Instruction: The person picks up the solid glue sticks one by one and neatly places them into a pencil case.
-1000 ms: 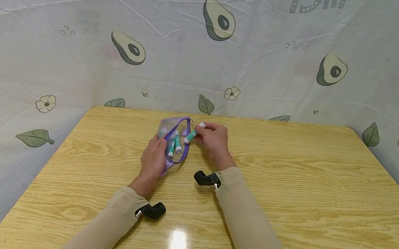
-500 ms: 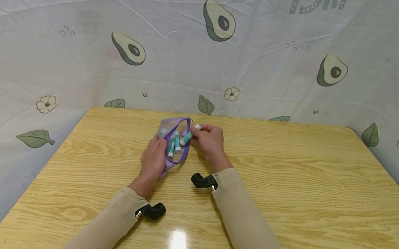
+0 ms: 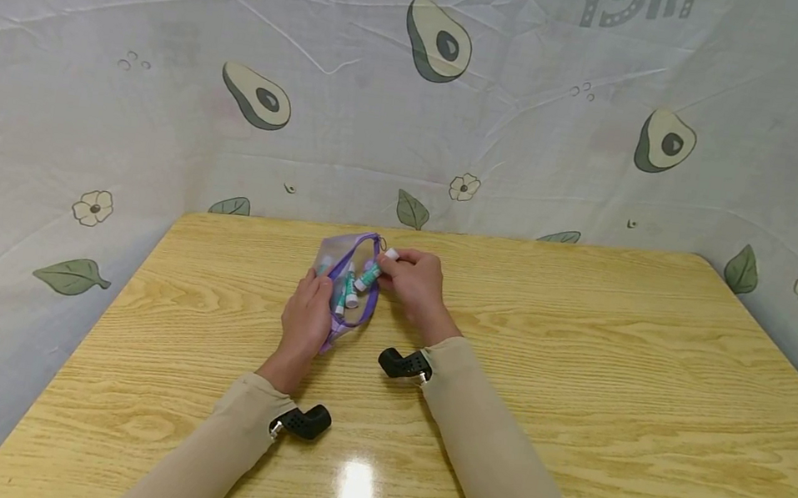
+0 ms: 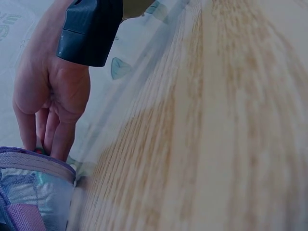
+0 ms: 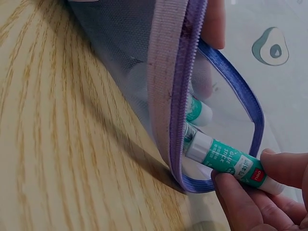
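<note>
A mesh zipper pouch (image 3: pixel 338 249) with purple edging lies on the table, its mouth spread wide towards the right. My left hand (image 3: pixel 308 313) grips the pouch's near left side, the thumb at the edge of the mouth. Between thumb and fingers, my right hand (image 3: pixel 418 285) pinches a green and white glue stick (image 5: pixel 231 162). That stick is tilted, its lower white end inside the mouth. Several similar glue sticks (image 3: pixel 351 290) lie in the pouch, partly behind the mesh. In the left wrist view the right hand's fingertips are hidden behind the pouch rim (image 4: pixel 36 161).
Beneath everything is a wood-grain table (image 3: pixel 616 379). A pale cloth (image 3: pixel 340 123) with avocado prints hangs behind its far edge. Black wrist-camera mounts stick out from both sleeves, one by the left cuff (image 3: pixel 304 422) and one by the right (image 3: pixel 402 364).
My right hand has moved left and slightly down, bringing the glue stick from the pouch's right edge into its mouth. The sticks inside have shifted a little. My left hand stays in place.
</note>
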`<act>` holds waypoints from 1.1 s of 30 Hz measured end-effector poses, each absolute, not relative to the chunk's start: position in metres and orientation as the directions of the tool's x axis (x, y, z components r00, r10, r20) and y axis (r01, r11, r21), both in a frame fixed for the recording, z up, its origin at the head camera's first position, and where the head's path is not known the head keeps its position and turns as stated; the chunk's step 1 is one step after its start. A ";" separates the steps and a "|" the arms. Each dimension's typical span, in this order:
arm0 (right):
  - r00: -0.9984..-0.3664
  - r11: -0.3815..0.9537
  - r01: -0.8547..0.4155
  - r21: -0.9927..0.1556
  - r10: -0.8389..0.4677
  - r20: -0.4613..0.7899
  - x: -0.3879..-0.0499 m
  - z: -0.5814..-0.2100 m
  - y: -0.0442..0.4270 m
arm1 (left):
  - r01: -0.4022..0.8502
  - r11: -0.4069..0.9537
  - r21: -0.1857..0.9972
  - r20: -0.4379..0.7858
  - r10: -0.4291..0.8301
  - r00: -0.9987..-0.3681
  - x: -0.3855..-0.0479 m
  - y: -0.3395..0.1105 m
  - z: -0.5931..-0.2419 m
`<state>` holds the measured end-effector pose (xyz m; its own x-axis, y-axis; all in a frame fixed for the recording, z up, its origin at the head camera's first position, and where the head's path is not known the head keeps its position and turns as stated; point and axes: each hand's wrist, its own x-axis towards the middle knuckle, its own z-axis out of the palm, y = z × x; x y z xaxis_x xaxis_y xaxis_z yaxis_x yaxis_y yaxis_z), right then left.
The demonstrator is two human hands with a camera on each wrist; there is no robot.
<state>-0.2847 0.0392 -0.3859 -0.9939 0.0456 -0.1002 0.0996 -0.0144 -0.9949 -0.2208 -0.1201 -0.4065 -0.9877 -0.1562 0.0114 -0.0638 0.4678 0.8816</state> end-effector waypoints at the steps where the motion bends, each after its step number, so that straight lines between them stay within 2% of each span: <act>1: -0.994 -0.014 0.099 -0.995 0.044 -0.100 -0.285 -0.386 0.039 | -0.068 0.464 0.883 0.005 -0.155 -0.988 -0.221 -0.120 -0.406; 25: -0.987 -0.010 0.156 -0.988 0.048 -0.156 -0.282 -0.391 0.029 | -0.095 0.420 0.903 -0.037 -0.144 -0.989 -0.218 -0.122 -0.403; 33: -0.984 0.044 0.175 -0.984 0.053 -0.173 -0.279 -0.393 0.024 | -0.105 0.418 0.902 -0.052 -0.138 -0.989 -0.217 -0.123 -0.401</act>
<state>-0.2794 0.0241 -0.3929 -0.9836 0.0532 -0.1726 0.1750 0.0441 -0.9836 -0.2174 -0.1229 -0.4010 -0.9891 -0.1377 -0.0519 -0.1055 0.4178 0.9024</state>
